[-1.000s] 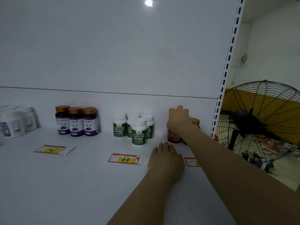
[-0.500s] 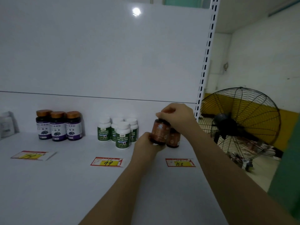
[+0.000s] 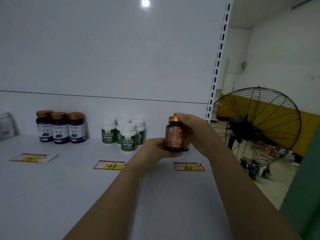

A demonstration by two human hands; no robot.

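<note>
A brown bottle (image 3: 174, 136) with an orange label and a copper cap is held upright above the white shelf (image 3: 52, 187), just ahead of the 158 price tag (image 3: 189, 166). My left hand (image 3: 155, 148) cups it from below and grips its base. My right hand (image 3: 192, 129) grips its right side and cap from above. A second brown bottle stands behind it, mostly hidden.
Three purple-label bottles (image 3: 60, 128) stand at the back left, several white-capped green-label bottles (image 3: 123, 134) at the back middle. Price tags (image 3: 110, 165) lie along the shelf. A slotted upright (image 3: 218, 58) ends the shelf; a black floor fan (image 3: 254, 127) stands to the right.
My right hand lifted the brown bottle from the back of the shelf and brought it forward. My left hand left the shelf surface and took hold of the bottle's base.
</note>
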